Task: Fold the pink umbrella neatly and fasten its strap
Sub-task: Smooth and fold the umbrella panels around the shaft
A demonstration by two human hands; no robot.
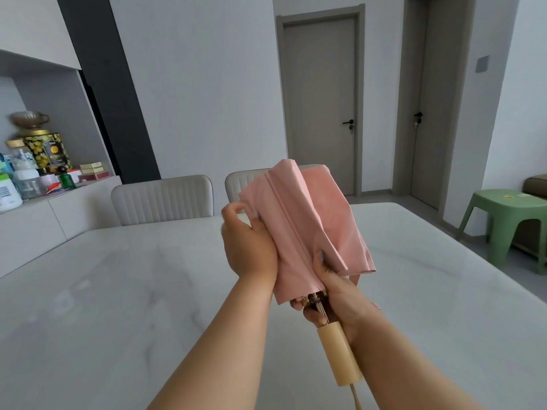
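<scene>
I hold the collapsed pink umbrella upright above the table, its loose canopy panels fanned out upward. Its cream handle points down toward me, with a cord hanging from the end. My left hand grips the left side of the canopy, fingers pinching a fabric fold near the top edge. My right hand wraps around the rib ends and shaft just above the handle, thumb pressed on a fabric pleat. A bit of pink strap seems to hang behind my right hand.
A white marble table spreads below my arms. Two pale chairs stand at its far edge. A sideboard with jars and bottles is at the left. A green stool stands at the right, closed doors behind.
</scene>
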